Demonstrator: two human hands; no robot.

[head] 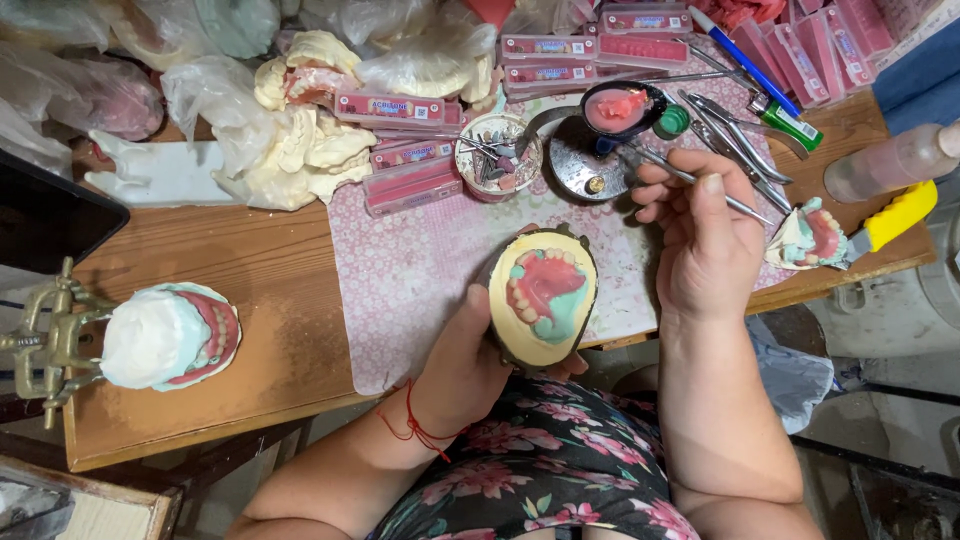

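My left hand (pixel 468 365) cradles a dental cast (pixel 542 297) from below: a yellowish plaster base carrying a pink wax denture with a row of teeth and a green patch. My right hand (pixel 703 238) grips a thin metal wax instrument (pixel 668 170). Its tip reaches toward a small dark ladle of pink wax (pixel 620 107) over a round metal burner (pixel 583 160). The right hand sits to the right of the cast, apart from it.
A brass articulator with a white plaster cast (pixel 160 335) stands at left. Pale plaster models (pixel 300 140), pink tooth-card boxes (pixel 410 165), a cup of burs (pixel 498 152), pliers (pixel 735 135), a second denture cast (pixel 808 235), a yellow-handled knife (pixel 895 218) and a bottle (pixel 890 160) crowd the table.
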